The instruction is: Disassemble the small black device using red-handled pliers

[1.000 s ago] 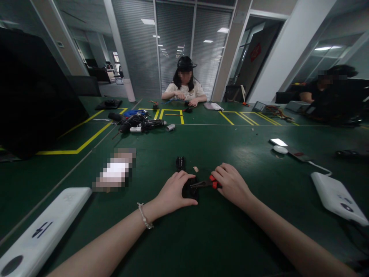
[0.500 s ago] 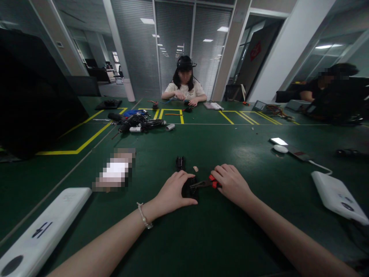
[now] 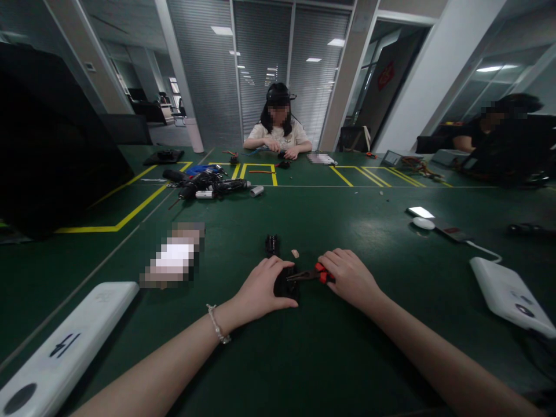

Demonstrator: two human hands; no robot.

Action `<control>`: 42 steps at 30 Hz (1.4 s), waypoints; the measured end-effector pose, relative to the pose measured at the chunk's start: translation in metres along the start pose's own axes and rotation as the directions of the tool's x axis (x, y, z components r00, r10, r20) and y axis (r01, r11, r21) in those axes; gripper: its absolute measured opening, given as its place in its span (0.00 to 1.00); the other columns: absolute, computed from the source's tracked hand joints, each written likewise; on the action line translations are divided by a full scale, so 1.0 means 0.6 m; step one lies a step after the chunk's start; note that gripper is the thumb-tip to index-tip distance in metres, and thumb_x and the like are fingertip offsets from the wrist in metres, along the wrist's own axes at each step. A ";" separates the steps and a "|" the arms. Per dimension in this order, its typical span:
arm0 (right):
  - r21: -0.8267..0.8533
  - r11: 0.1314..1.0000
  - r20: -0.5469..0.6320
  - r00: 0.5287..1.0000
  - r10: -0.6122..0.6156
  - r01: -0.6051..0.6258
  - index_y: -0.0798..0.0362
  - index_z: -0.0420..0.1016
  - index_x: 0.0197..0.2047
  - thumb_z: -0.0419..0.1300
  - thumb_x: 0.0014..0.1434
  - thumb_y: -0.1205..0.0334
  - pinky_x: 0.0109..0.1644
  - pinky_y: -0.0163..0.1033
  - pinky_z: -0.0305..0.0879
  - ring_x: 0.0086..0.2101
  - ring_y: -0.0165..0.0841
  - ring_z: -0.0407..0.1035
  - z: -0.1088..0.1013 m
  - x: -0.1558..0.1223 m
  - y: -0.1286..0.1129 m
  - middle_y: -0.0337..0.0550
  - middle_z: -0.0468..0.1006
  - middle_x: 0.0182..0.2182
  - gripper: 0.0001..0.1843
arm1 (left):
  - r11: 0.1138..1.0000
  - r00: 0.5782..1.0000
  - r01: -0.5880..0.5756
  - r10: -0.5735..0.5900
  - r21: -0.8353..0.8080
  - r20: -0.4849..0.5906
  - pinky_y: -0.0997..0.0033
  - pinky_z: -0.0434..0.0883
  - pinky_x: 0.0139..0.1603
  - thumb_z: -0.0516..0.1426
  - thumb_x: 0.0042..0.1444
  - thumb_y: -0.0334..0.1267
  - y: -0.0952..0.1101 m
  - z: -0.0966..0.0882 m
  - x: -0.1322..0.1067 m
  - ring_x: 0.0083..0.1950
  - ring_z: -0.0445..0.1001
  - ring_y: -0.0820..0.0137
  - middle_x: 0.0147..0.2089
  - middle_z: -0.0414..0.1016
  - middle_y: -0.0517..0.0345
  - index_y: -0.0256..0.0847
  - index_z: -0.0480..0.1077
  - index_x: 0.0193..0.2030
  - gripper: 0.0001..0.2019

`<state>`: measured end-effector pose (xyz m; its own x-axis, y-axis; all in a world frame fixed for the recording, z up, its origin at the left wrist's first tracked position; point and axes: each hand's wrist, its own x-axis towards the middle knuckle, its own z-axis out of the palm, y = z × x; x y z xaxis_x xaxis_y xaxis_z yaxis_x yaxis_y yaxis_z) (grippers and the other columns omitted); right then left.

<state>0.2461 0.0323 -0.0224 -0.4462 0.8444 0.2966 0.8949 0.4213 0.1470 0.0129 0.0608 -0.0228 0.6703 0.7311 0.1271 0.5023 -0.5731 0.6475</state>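
My left hand (image 3: 263, 288) is closed around a small black part (image 3: 287, 288) on the table, with the thumb and fingers on either side of it. My right hand (image 3: 350, 278) grips needle-nose pliers (image 3: 322, 272) by their red handles. The pliers' jaws point left and reach onto the black part; whether they pinch anything there is too small to tell. Just beyond my left hand lies another small black piece (image 3: 272, 244). A tiny pale scrap (image 3: 295, 253) rests near the pliers' tips.
A long white power bank (image 3: 69, 347) lies at the left, near a blurred-out phone (image 3: 176, 255). Another white power bank (image 3: 512, 295) sits right, cabled to a phone (image 3: 454, 233). Farther off are a drill (image 3: 191, 190) with cables and a person (image 3: 278, 127) seated opposite.
The pliers' handles have shifted very slightly in my right hand, and that hand has barely moved. My left hand and the black part stay in place.
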 end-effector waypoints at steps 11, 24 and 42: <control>-0.054 0.998 -0.031 0.999 -0.014 0.013 0.54 0.68 0.39 0.58 0.42 0.68 0.40 0.42 0.55 0.36 0.37 0.60 -0.001 -0.002 -0.002 0.45 0.71 0.36 0.17 | 1.000 1.000 -0.023 0.024 0.014 -0.013 0.60 0.63 0.47 0.63 0.39 0.48 -0.003 0.003 0.001 0.48 0.62 0.60 0.47 0.63 0.56 0.47 0.59 0.53 0.33; -0.031 1.000 -0.002 1.000 0.006 -0.006 0.54 0.68 0.41 0.59 0.42 0.67 0.43 0.43 0.55 0.38 0.37 0.60 -0.003 0.000 -0.003 0.46 0.69 0.38 0.18 | 1.000 1.000 0.010 -0.010 -0.001 0.005 0.59 0.62 0.48 0.63 0.39 0.48 0.006 -0.003 0.001 0.49 0.62 0.60 0.47 0.63 0.56 0.47 0.59 0.52 0.32; 0.011 1.000 -0.005 1.000 0.001 -0.001 0.54 0.68 0.41 0.58 0.43 0.66 0.43 0.42 0.55 0.38 0.37 0.60 -0.007 -0.002 0.003 0.45 0.70 0.38 0.18 | 1.000 1.000 0.006 -0.006 0.005 0.012 0.59 0.63 0.48 0.62 0.39 0.49 0.002 -0.002 0.002 0.48 0.62 0.60 0.47 0.63 0.56 0.47 0.59 0.53 0.32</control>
<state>0.2481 0.0309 -0.0186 -0.4452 0.8433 0.3011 0.8954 0.4239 0.1365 0.0136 0.0612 -0.0209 0.6740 0.7299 0.1140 0.5091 -0.5707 0.6443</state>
